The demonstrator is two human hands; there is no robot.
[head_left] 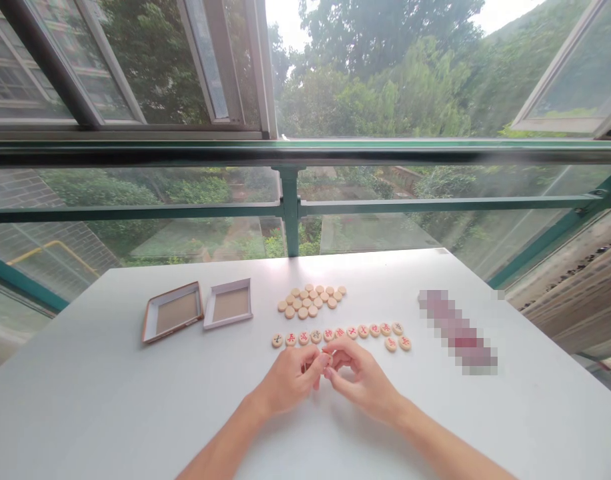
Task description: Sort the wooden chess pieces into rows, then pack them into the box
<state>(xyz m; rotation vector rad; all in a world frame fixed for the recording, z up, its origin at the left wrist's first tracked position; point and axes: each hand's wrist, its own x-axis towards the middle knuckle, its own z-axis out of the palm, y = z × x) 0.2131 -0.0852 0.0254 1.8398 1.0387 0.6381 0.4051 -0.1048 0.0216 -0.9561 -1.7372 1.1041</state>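
Just in front of a row of xiangqi pieces, my two hands meet over the white table. A round wooden xiangqi piece (328,360) is pinched between their fingertips and partly hidden by them. My left hand (293,377) is closed, its thumb lying on the piece. From the other side, the thumb and index finger of my right hand (363,380) close on the same piece. Beyond the fingers, the face-up row (316,336) shows red and dark characters. Two red-marked pieces (398,343) sit below its right end.
Behind the row lies a cluster of blank-side-up pieces (303,312). Two shallow open box halves, one brown-edged (144,327) and one white (229,325), rest at the left of the table (110,400). A blurred-out pinkish item (458,331) lies right. Green railing (290,213) borders the far edge.
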